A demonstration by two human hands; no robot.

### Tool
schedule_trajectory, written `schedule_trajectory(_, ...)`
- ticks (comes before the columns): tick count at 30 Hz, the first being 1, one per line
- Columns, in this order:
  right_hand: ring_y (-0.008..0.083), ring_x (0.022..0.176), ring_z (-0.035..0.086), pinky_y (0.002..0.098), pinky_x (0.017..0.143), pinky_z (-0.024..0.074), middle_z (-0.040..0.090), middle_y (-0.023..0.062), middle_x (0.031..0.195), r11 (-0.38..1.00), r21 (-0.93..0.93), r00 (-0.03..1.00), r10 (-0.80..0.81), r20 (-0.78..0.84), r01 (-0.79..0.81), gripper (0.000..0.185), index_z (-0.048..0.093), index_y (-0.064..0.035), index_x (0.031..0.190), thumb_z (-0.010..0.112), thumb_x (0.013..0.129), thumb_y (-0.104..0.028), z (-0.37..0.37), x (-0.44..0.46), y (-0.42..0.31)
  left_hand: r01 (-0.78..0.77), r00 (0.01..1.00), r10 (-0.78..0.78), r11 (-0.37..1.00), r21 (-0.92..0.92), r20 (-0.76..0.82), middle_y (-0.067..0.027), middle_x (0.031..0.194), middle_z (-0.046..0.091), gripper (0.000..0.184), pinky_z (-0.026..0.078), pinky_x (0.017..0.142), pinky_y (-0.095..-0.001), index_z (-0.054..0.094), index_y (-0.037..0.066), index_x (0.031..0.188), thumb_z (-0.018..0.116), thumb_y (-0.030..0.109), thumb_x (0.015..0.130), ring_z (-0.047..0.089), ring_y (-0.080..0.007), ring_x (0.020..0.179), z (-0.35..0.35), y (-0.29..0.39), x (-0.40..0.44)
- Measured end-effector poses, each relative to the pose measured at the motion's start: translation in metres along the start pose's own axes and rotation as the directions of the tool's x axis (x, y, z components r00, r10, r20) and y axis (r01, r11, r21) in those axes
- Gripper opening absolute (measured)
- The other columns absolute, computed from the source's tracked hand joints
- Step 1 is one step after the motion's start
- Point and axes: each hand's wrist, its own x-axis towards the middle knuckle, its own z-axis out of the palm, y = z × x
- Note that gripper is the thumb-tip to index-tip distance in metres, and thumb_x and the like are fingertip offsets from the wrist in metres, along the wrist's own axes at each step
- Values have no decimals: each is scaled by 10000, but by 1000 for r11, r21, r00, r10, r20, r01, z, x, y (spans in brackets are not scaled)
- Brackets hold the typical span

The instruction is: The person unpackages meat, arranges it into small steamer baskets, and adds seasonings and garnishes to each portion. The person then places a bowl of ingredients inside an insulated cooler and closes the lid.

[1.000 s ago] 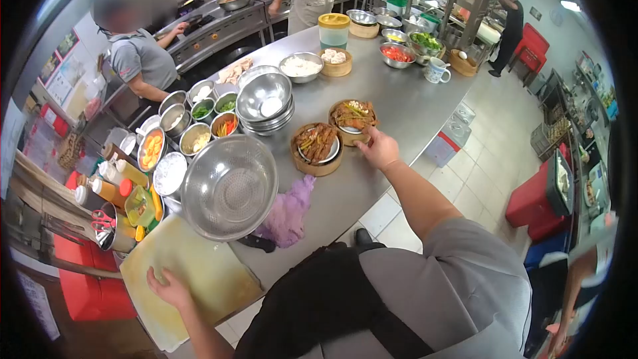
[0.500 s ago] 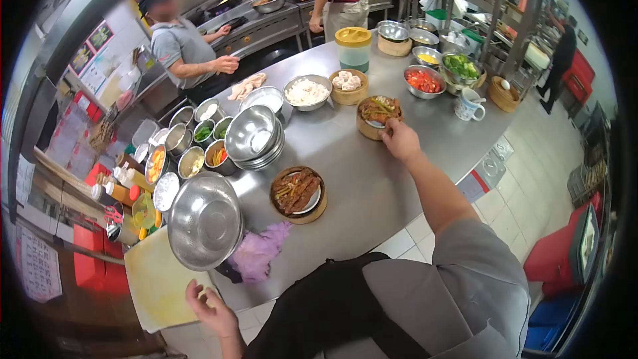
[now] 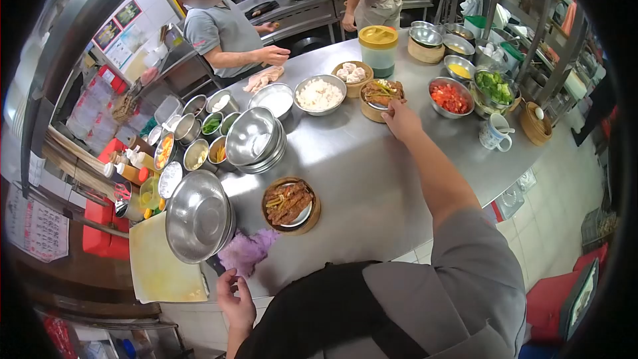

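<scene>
My right hand grips the near rim of a bamboo steamer holding a dish of brown meat, close beside another steamer of white dumplings. A second meat-filled steamer stands nearer me on the steel counter. My left hand is at the counter's near edge, fingers loosely curled and apart, holding nothing. Just above it lies a crumpled purple cloth, beside a large perforated metal bowl.
Stacked metal bowls, small ingredient bowls and sauce bottles line the left. A yellowed board lies near left. Bowls of tomato and greens and a mug stand at right. A co-worker in grey is across the counter; another stands behind.
My right hand and its steamer have moved away across the counter, apart from the other meat steamer and up to the dumplings. My left hand has moved from over the board toward the cloth.
</scene>
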Motion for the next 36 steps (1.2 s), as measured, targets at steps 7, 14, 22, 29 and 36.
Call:
schedule_trajectory(7,368,957,687,474,808,525,713,161,967,995,45,994,-87,-72,90,249,578,-96,1057,665,943,-299,30,51,0,59,997,-62,996,62,36,-123,1132,637,245,514,756,-320,618,1,1195,626,75,962,633,-195,936,6,5,-11)
schedule_trajectory(14,353,879,722,463,720,561,727,157,988,959,242,979,-109,-172,150,298,603,-102,1135,658,942,-322,86,75,-42,157,986,-158,987,24,52,-114,1116,653,254,521,795,-320,622,6,1204,640,88,964,639,-193,948,11,-4,-15)
schedule_trajectory(22,278,750,738,407,548,562,692,148,1053,567,644,854,272,443,-515,393,568,-29,1227,573,964,-321,91,73,-116,266,945,-206,936,-231,254,-85,1070,675,278,523,783,-305,598,24,1249,638,140,1000,653,-174,933,32,-3,8)
schedule_trajectory(29,240,741,710,401,569,558,672,120,945,478,704,849,249,465,-525,394,592,-52,1204,590,925,-329,48,8,-49,695,691,-440,622,-361,573,-162,1104,699,621,546,787,-327,312,68,1535,570,346,1045,696,-238,938,76,13,56)
schedule_trajectory(36,202,689,705,328,581,576,693,91,927,482,708,856,278,435,-517,268,620,-23,1076,610,934,-249,-40,-116,61,769,600,-400,528,-361,692,-203,1126,681,771,553,825,-410,123,121,1605,541,443,1042,696,-297,974,113,30,91)
